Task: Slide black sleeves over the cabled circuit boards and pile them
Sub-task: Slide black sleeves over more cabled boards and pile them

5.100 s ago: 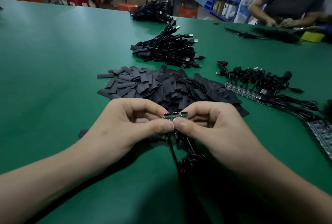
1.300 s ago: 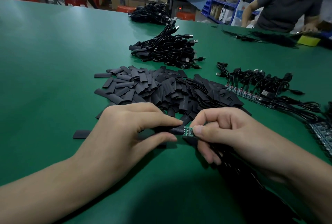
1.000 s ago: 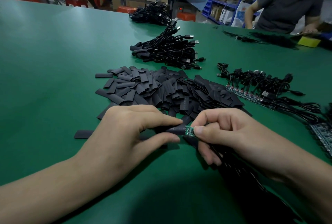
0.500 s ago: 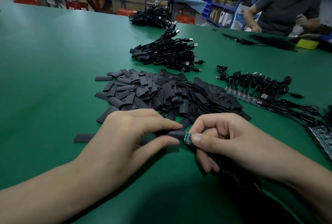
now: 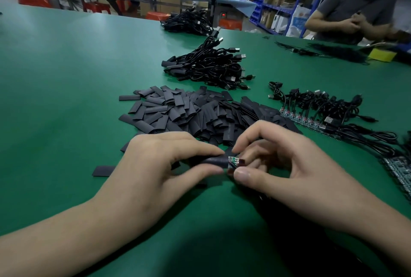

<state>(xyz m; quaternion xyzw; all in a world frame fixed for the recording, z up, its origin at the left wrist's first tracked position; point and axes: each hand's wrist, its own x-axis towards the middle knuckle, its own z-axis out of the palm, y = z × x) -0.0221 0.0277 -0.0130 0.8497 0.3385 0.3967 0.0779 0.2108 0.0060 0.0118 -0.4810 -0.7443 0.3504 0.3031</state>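
Note:
Between thumb and forefinger, my left hand pinches a black sleeve. A small green circuit board pokes out of the sleeve's right end. My right hand pinches that exposed end; its cable is hidden under the hand. Just behind my hands lies a heap of loose black sleeves. Farther back sits a pile of sleeved cables with USB plugs. To the right, a row of bare boards with cables lies on the green table.
One stray sleeve lies left of my left hand. More boards sit at the right edge. Another cable heap is at the table's far side. A person works at the far right corner beside a yellow block.
Five seconds ago both hands held a bare board upright. Since then the sleeve has come on from the left. My right fingers have loosened and shifted on the board's exposed end.

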